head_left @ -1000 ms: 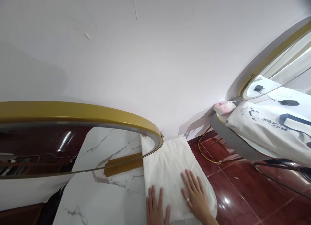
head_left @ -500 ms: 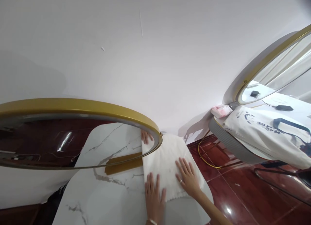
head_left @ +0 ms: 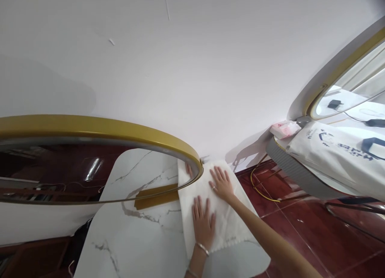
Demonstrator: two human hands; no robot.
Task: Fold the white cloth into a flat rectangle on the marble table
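A white cloth (head_left: 228,226) lies spread on the right end of a white marble tabletop (head_left: 138,242). My left hand (head_left: 203,224) rests flat on the middle of the cloth, fingers stretched out, a bracelet at the wrist. My right hand (head_left: 221,182) presses flat on the cloth's far end near the wall, fingers spread, a ring on one finger. Both hands hold nothing.
A gold-framed oval mirror (head_left: 99,133) stands on the table against the white wall and reflects the tabletop and fingertips. At right, a second gold-rimmed mirror (head_left: 331,81), a pink packet (head_left: 284,129) and a white printed bag (head_left: 337,150) on a grey-edged table. Below is glossy red floor (head_left: 300,230).
Both hands have slid forward along the cloth towards the wall, the right hand farthest, and the arms stretch out more. The cloth lies flatter.
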